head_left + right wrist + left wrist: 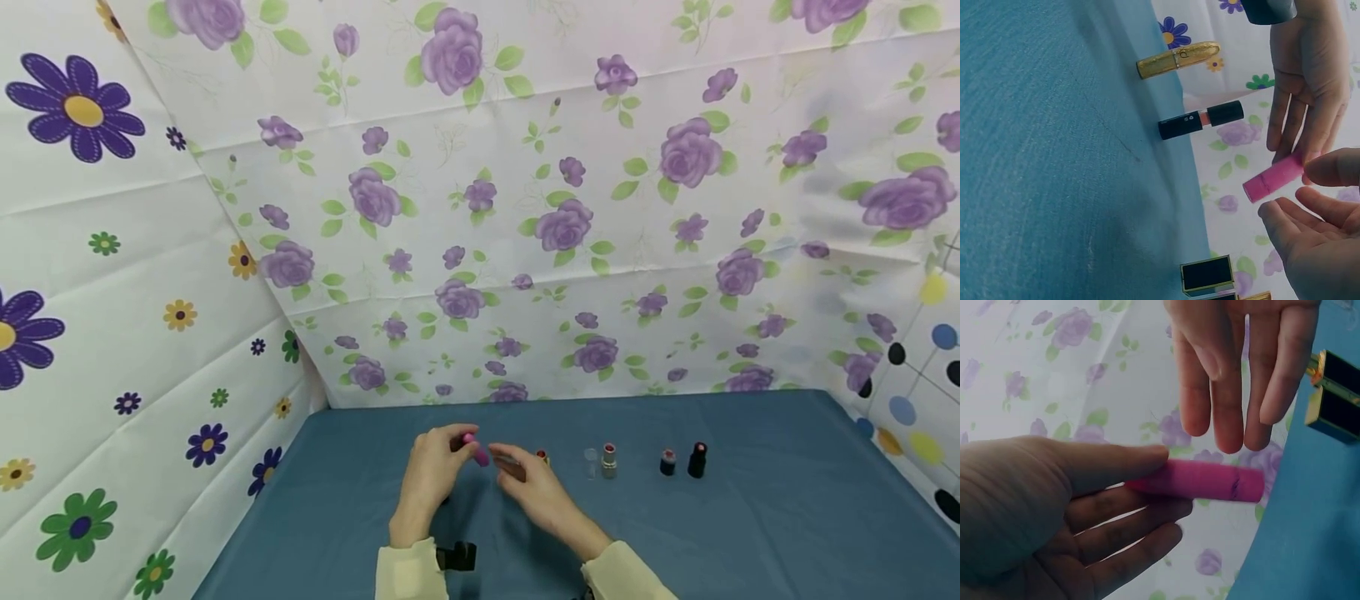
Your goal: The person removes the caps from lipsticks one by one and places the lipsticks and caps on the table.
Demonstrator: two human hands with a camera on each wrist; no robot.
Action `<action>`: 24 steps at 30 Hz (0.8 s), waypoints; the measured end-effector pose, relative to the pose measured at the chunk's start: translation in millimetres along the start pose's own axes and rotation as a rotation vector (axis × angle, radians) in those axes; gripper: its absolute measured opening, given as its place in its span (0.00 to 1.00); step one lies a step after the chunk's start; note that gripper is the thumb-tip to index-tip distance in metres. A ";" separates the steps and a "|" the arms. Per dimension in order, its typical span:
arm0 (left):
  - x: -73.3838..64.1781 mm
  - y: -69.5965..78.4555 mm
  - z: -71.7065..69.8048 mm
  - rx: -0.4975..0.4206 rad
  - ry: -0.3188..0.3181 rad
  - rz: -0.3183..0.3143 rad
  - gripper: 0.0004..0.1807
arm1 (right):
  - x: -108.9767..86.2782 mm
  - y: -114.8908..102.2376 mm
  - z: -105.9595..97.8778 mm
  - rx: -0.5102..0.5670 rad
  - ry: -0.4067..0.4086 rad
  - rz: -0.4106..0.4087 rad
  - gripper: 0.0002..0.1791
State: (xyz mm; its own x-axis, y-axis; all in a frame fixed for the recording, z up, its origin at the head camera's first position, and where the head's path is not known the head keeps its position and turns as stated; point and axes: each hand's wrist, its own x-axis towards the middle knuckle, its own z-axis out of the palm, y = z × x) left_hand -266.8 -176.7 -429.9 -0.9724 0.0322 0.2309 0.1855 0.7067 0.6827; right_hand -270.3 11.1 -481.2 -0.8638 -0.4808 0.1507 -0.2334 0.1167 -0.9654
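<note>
My left hand pinches a bright pink lipstick tube between thumb and fingers, above the table. In the left wrist view the tube lies nearly level, and its far end sticks out past the fingertips. My right hand is just to the right of it, fingers loosely extended and holding nothing. The right wrist view has the right thumb and fingers close around the tube's free end, with the left hand behind. Beyond the right hand, a red-tipped lipstick is partly hidden.
Farther right on the blue table stand a clear cap, a silvery lipstick, a short dark piece and a black lipstick. A gold tube and a black tube stand on the left side. Flowered cloth hangs behind.
</note>
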 end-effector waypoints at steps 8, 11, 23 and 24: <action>1.3 9.8 1.2 -0.051 -0.083 0.052 0.16 | -0.7 -3.5 -5.5 -0.052 0.042 -0.043 0.24; 2.2 12.3 3.7 -0.087 -0.093 0.067 0.16 | -2.5 -4.8 -8.5 -0.047 0.066 -0.050 0.23; 4.9 28.6 28.2 -0.414 -0.060 0.163 0.19 | -12.6 -12.0 -24.9 0.186 0.167 0.047 0.23; 4.5 30.3 30.1 -0.436 -0.056 0.159 0.19 | -13.6 -12.5 -26.7 0.211 0.173 0.050 0.23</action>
State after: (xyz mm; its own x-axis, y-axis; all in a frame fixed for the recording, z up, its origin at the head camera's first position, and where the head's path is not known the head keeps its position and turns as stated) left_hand -269.9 -133.9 -429.1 -0.9309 0.1625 0.3272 0.3637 0.3277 0.8720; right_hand -267.5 39.4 -465.5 -0.9396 -0.3212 0.1183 -0.1060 -0.0556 -0.9928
